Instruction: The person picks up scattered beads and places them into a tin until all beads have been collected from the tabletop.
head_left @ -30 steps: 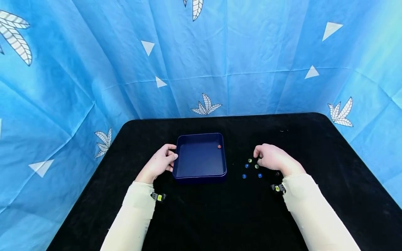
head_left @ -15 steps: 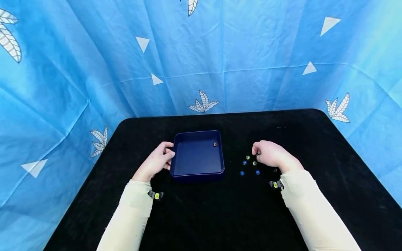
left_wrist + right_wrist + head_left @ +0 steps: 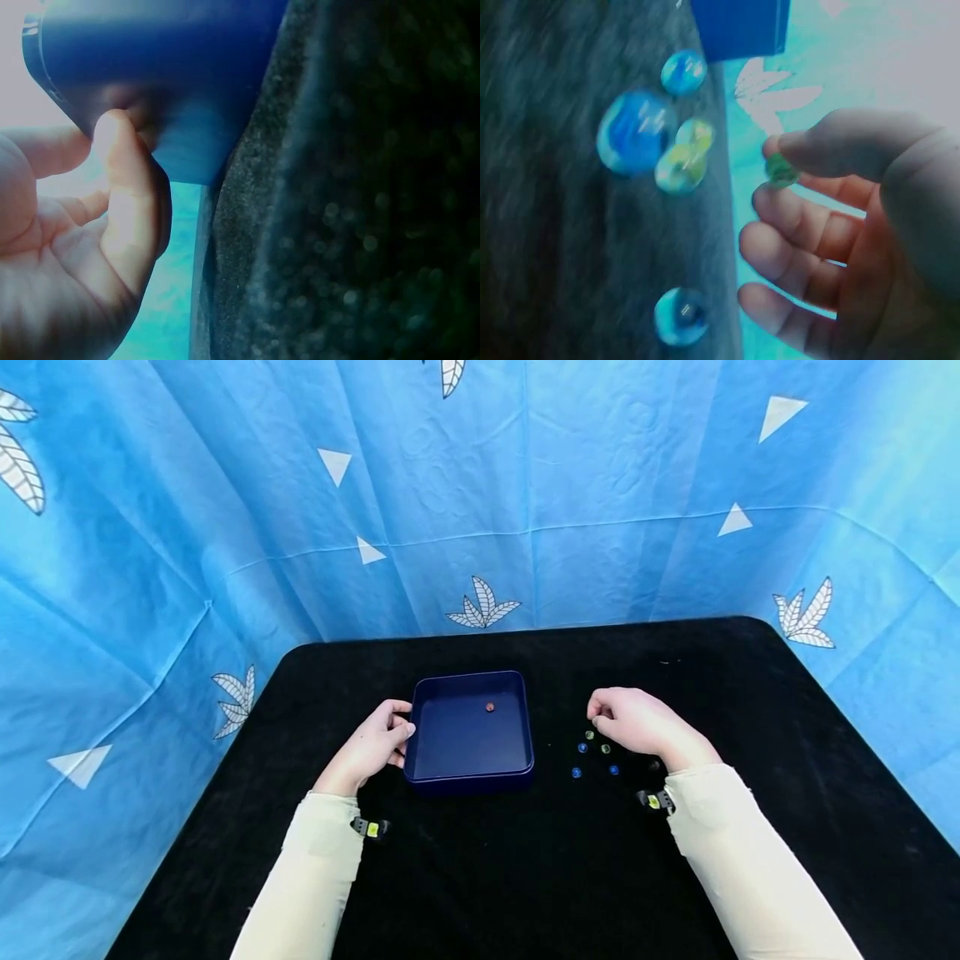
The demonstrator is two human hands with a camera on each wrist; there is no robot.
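Orange marble (image 3: 490, 707) rolled left in the tray (image 3: 468, 747); my right hand (image 3: 636, 720) pinches a green marble (image 3: 781, 172), left hand (image 3: 369, 745) loose; seemingly pickup, needing steady carry.
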